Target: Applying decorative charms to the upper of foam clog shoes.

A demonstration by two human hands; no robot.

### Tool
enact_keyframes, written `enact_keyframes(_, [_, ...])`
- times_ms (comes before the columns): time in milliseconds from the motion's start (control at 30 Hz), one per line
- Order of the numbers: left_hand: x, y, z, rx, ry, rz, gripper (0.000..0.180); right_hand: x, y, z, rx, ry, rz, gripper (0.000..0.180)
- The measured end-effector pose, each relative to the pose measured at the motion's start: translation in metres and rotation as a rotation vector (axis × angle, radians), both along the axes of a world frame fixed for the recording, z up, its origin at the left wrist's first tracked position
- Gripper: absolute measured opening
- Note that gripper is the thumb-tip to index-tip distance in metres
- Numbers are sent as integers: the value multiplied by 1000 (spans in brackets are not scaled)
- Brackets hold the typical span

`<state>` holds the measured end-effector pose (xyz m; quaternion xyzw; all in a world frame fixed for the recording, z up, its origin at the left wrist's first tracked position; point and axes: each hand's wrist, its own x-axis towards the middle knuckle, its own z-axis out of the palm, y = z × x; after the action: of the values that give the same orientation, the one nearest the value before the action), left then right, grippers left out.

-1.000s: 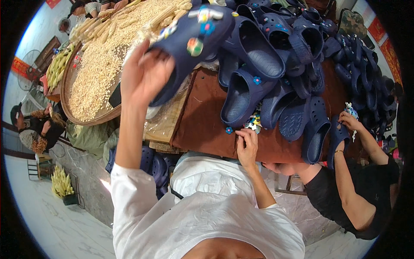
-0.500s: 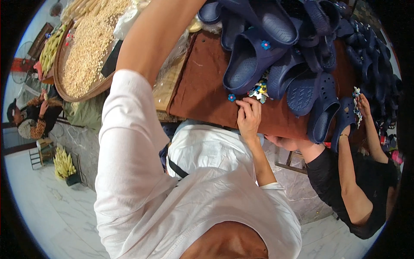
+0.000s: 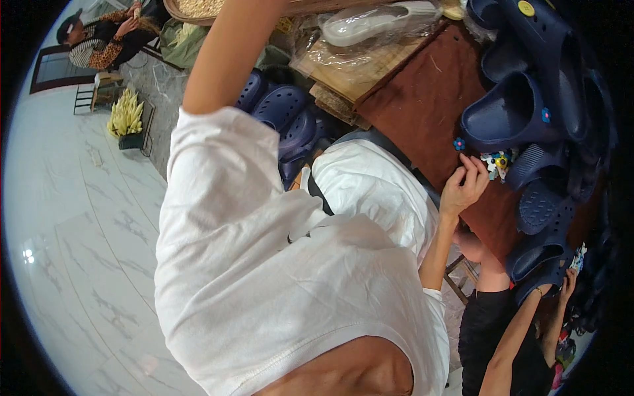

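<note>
- Shoe charms [image 3: 496, 162]: small colourful cluster on the brown table [image 3: 422, 112], just beside the right hand's fingertips, tucked against the navy clogs [image 3: 512, 119].
- One blue flower charm [image 3: 458, 143] lies apart from the cluster, just above the right hand.
- Right hand [image 3: 463, 187]: resting on the table edge, fingers close together and curled slightly, tips at the charm cluster. Cannot tell if any charm is pinched.
- Left hand: arm raised, runs out of the top of the frame; hand not visible, finger state unknown.
- Navy clogs: piled over the right half of the table, several open side up.
- More navy clogs [image 3: 284, 119] stacked below the table, beside the person's white shirt.
- Clear plastic bag holding a pale shoe [image 3: 370, 23] lies at the table's far end.
- Co-worker's hand [image 3: 568, 280] at lower right, held near the clog pile by a small colourful item; black sleeve.
- Another person sits far upper left.
</note>
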<state>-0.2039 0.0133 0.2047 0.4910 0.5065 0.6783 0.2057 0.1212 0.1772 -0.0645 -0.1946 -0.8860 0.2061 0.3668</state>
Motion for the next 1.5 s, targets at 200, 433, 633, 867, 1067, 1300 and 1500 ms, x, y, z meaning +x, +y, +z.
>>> enact_keyframes(200, [41,-199,-159,-325,-273,927,26,3,-2,2,-30,22,2,22])
enact_keyframes(433, [147,-329,-326,-726,-515,1210,23,6,-8,9,-142,31,27,22])
enact_keyframes(633, [154,-332,-383,-925,-910,1300,36,5,-8,7,-206,35,-21,18])
enact_keyframes(867, [121,-326,-402,-267,-1407,1179,36,-4,-7,24,-187,-10,-31,13])
enact_keyframes(1067, [126,-316,-382,13,-1558,1151,22,-18,-8,26,-71,-206,-145,22])
enact_keyframes(1300, [171,-275,-242,243,-1404,1194,32,-12,-2,19,-85,-130,-98,17])
enact_keyframes(1500, [195,-199,-173,252,-1569,739,45,-7,-6,28,-253,-45,-50,15])
